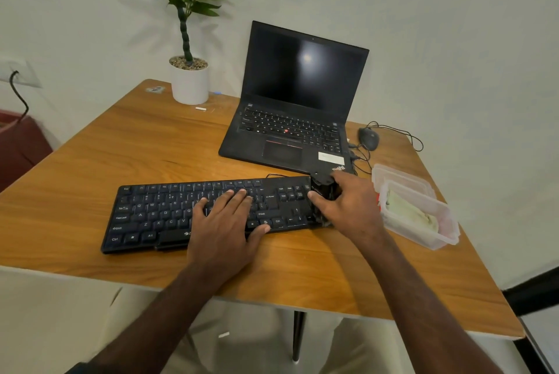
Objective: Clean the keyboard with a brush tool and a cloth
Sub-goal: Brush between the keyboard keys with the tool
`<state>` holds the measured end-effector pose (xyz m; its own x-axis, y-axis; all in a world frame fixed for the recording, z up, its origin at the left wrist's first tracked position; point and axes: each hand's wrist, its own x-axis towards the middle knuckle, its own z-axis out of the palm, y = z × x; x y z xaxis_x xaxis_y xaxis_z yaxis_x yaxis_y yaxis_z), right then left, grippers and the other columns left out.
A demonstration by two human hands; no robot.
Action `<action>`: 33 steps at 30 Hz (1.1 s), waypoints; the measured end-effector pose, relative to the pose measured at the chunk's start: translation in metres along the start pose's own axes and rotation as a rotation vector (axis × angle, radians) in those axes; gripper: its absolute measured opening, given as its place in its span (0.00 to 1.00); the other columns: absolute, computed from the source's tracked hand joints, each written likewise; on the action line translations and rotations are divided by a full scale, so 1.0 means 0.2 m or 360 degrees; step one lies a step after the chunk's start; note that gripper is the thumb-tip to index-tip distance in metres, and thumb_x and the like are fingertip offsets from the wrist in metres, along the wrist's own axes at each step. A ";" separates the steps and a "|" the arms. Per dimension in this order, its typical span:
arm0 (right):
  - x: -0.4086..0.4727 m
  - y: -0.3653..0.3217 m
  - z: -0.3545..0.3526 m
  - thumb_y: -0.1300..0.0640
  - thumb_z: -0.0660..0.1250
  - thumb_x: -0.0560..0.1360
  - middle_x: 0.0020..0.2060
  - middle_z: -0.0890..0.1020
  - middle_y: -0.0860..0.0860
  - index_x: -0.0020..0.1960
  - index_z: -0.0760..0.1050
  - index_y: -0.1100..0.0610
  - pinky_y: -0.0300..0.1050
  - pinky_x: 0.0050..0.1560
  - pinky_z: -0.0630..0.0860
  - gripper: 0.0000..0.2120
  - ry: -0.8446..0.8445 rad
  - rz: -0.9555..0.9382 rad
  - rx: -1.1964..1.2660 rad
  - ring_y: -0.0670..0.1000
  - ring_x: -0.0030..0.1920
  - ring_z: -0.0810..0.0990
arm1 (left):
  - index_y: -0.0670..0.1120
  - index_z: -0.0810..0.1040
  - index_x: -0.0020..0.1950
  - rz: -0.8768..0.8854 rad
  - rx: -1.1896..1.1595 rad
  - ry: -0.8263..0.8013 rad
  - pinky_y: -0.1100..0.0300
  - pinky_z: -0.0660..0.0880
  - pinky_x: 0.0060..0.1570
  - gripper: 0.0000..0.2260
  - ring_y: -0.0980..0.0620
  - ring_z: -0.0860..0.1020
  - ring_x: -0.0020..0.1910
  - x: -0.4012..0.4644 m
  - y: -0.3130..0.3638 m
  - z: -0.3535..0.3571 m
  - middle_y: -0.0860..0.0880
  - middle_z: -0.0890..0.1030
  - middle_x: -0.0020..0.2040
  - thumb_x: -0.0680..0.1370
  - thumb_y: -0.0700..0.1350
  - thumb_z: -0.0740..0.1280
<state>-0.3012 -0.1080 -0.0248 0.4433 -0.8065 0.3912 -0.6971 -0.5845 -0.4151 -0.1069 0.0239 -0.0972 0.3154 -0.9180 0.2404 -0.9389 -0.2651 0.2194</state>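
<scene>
The left hand lies flat and spread on the keyboard. At its 3 o'clock, the right hand grips a black brush tool. Hard brushing could pop keys off.

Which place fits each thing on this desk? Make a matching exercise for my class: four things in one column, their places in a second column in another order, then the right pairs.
Things
1. left hand
2. mouse
3. potted plant
4. clear container

Places
A. at the far edge of the table, left of the laptop
B. flat on the keys of the keyboard
C. right of the laptop, cable attached
D. just right of the keyboard's right end, something pale green inside

Pairs: 1-B, 2-C, 3-A, 4-D
</scene>
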 end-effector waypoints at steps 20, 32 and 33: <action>-0.15 0.17 -0.04 0.57 0.78 0.71 0.39 0.83 0.47 0.48 0.81 0.55 0.32 0.40 0.74 0.09 0.0368 0.0066 0.0646 0.43 0.40 0.80 | 0.49 0.74 0.72 -0.0002 0.0033 0.0031 0.38 0.63 0.70 0.33 0.50 0.70 0.72 0.00 -0.01 0.02 0.50 0.74 0.73 0.77 0.69 0.51; -0.17 0.01 0.07 0.54 0.78 0.71 0.44 0.82 0.43 0.52 0.80 0.51 0.34 0.45 0.77 0.12 0.0253 0.0177 0.0820 0.42 0.46 0.81 | 0.50 0.73 0.73 0.0006 0.0035 0.0034 0.39 0.61 0.71 0.34 0.51 0.69 0.73 0.00 -0.01 0.03 0.51 0.72 0.74 0.77 0.70 0.49; -0.18 -0.01 0.09 0.54 0.78 0.71 0.44 0.83 0.43 0.53 0.80 0.51 0.37 0.46 0.79 0.12 0.0229 0.0166 0.0838 0.43 0.47 0.81 | 0.50 0.73 0.72 0.0009 0.0038 0.0035 0.39 0.61 0.71 0.34 0.51 0.69 0.73 0.00 -0.01 0.03 0.51 0.72 0.74 0.77 0.69 0.49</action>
<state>-0.3042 -0.0793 -0.0530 0.2798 -0.8638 0.4190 -0.3410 -0.4974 -0.7977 -0.1051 0.0222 -0.1027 0.3128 -0.9129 0.2622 -0.9436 -0.2671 0.1956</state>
